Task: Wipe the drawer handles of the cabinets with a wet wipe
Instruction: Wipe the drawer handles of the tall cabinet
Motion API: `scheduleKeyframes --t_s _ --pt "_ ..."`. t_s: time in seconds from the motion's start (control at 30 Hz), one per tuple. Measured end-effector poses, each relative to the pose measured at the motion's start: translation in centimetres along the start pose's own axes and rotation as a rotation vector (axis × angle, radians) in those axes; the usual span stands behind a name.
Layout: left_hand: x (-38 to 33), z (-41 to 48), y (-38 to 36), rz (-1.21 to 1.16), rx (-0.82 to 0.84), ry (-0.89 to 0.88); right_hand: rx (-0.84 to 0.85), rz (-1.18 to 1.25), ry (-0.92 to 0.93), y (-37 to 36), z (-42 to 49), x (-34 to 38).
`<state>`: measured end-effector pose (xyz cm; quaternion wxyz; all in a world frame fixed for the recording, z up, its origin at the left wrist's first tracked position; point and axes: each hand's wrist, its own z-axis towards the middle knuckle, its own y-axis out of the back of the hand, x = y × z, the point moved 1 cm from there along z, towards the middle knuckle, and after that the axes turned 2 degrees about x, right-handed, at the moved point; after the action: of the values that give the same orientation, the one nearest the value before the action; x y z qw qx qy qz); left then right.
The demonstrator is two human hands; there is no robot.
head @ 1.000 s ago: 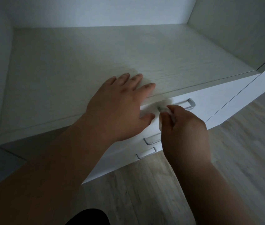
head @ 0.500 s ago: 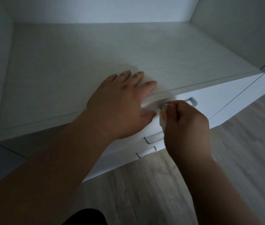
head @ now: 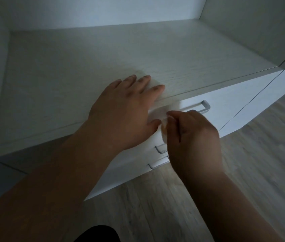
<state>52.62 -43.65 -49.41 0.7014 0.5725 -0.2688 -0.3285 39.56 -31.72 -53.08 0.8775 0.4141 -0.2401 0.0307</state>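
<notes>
head view, dim light. left hand (head: 120, 116) laid flat on the white counter (head: 85, 67) near its front edge, fingers (head: 143, 84) straight and spread, holding nothing, thumb hanging over the edge onto the drawer front (head: 234, 102). right hand (head: 192, 137) just beside it, fingers curled, pinching a pale wet wipe (head: 163, 131). wipe pressed at the left end of the top handle (head: 203, 106), between the two hands. right end of that handle bare. two lower handles (head: 160, 149) partly hidden behind the right hand. wood floor (head: 243, 180) below.
</notes>
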Motion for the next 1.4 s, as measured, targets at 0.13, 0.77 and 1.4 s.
scheduleKeyframes --t_s 0.13,0.77,1.4 --pt "0.1 0.0 0.0 -0.012 0.010 -0.004 -0.085 0.151 -0.014 0.3 0.0 -0.1" --pt "0.3 0.0 -0.2 -0.014 -0.030 -0.029 -0.217 0.153 0.116 -1.6 -2.1 -0.7" --pt "-0.2 0.0 -0.3 0.013 -0.093 -0.029 0.198 0.473 -0.393 0.0 -6.2 -6.2"
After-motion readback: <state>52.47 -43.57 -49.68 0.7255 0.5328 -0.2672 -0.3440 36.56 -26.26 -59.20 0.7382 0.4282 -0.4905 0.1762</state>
